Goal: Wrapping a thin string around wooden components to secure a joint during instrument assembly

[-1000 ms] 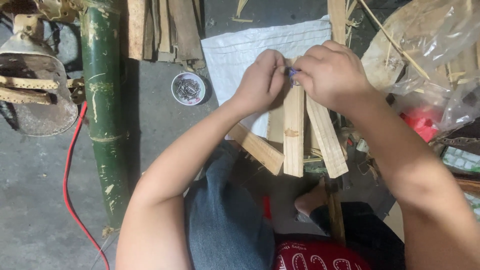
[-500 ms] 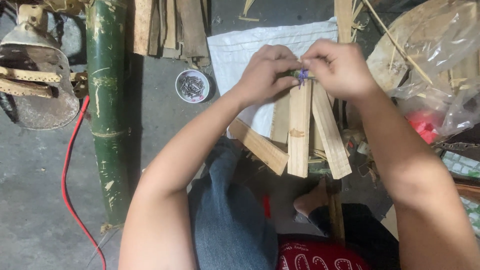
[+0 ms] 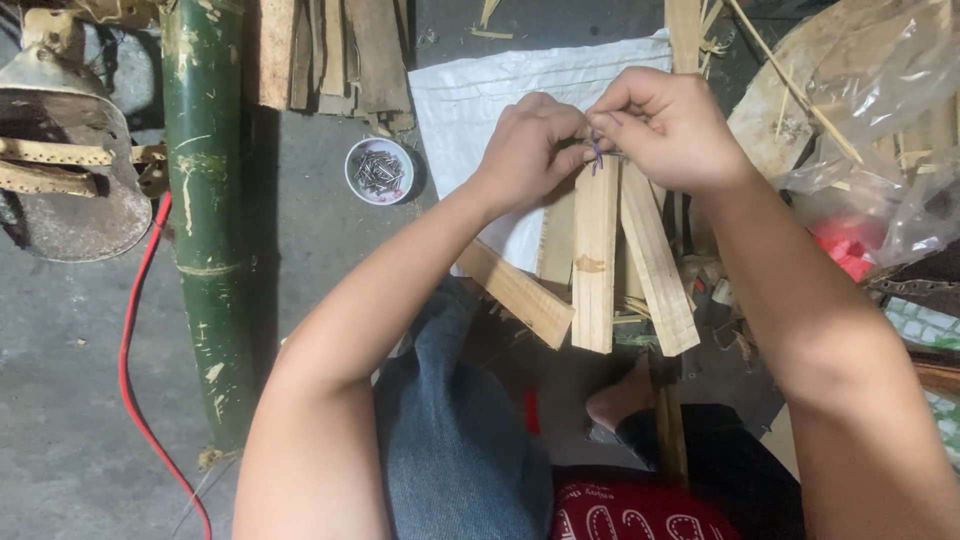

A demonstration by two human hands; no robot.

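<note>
My left hand point(image 3: 530, 145) and my right hand point(image 3: 668, 128) meet at the top ends of several flat bamboo slats point(image 3: 596, 262) that fan downward from that point. Both hands pinch a thin purple band or string point(image 3: 597, 153) at the gathered tops of the slats. One slat point(image 3: 516, 291) angles off to the lower left, another point(image 3: 656, 262) to the lower right. The slats hang over a white woven sack point(image 3: 480, 100) spread on the grey floor. My knees, in blue and dark cloth, are at the bottom of the view.
A thick green bamboo pole point(image 3: 205, 220) lies along the left. A small white bowl of metal nails point(image 3: 378, 171) sits beside the sack. A red cable point(image 3: 135, 360) curves over the floor. Wooden strips point(image 3: 330, 50) lie at the top, clear plastic bags point(image 3: 880, 120) at the right.
The view has shifted a little; my hands stay at the slat tops, fingers working the purple band. The slats have barely moved.
</note>
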